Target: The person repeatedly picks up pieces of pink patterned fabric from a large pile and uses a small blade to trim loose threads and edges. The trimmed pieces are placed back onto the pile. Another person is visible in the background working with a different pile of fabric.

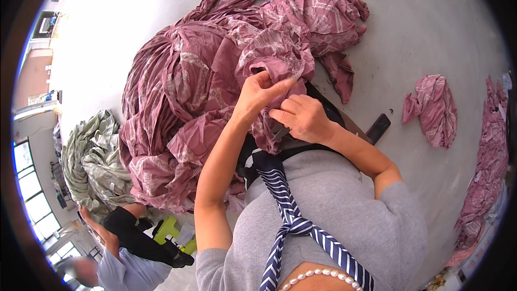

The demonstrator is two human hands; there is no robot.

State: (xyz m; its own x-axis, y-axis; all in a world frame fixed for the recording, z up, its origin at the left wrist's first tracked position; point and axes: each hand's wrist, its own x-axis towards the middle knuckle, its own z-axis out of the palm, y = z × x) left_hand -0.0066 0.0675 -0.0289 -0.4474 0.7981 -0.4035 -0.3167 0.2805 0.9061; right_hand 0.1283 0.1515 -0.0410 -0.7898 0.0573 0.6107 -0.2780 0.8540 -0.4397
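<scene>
Dusty-pink cloth with pale patterned bands (183, 75) lies heaped in front of me and over my lap. A gathered edge of it is pinched between the thumb and fingers of my left hand (259, 96). Close beside it on the right, my right hand (304, 119) is closed, its fingertips on the same piece of cloth. A small dark, pointed metal tool (280, 131) sticks out beneath that hand; it looks like thread snips, but its handle is hidden. The cloth's folds partly cover what the fingertips grip.
Pale green patterned cloth (91, 156) is piled at left. Near it sits another person (129, 264), by a yellow-green object (167, 229). A dark phone-like object (378, 128) lies beyond my right forearm. A loose pink bundle (433, 110) and a long pink heap (484, 178) lie at right.
</scene>
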